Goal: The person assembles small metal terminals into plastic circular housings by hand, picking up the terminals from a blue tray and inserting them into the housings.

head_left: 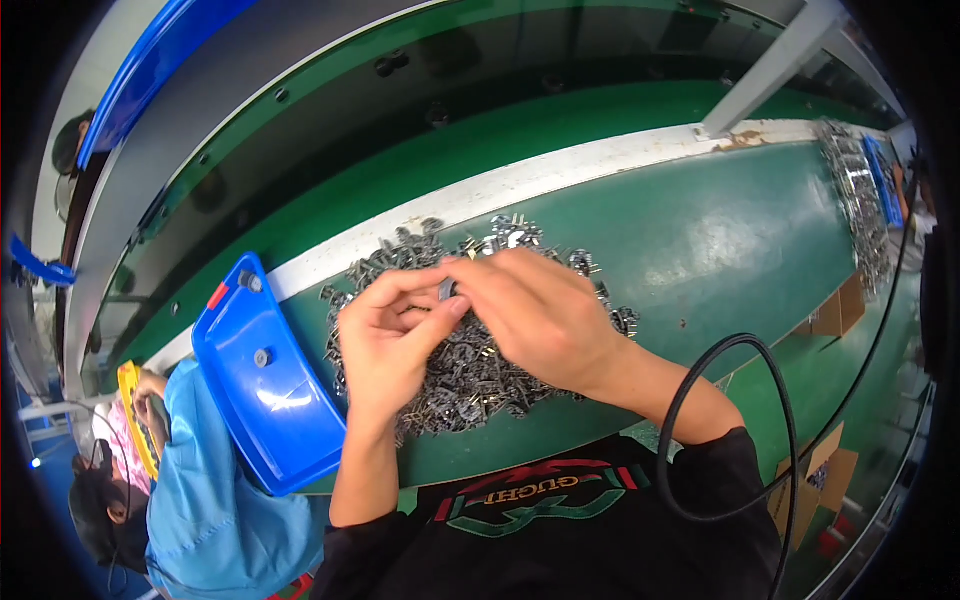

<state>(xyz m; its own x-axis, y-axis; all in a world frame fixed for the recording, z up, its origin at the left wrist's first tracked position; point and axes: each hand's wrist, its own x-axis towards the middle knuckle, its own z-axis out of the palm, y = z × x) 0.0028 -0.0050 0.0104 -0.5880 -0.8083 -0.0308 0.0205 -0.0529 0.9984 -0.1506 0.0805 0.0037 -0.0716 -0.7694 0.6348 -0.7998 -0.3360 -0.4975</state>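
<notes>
Above the metal-clip heap (470,370), our left hand (385,340) and right hand (540,310) pinch one small clip (446,290): light, stiff, slippery, best nipped by its edges.

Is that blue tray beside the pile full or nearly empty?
Nearly empty. The blue tray shows mostly bare blue floor, with only a couple of small pieces on it, while the metal parts lie heaped on the green table.

Both hands over a heap of small grey metal parts (470,370) on the green table (720,240). Left hand (385,345) and right hand (540,305) meet above the heap, pinching one small dark part (446,290) between their fingers (420,283). Blue plastic tray (265,385) at the table's near left edge, just beside the heap. Second row of metal parts (858,205) along the far right end. Black cable (735,345) loops over the right forearm.
</notes>
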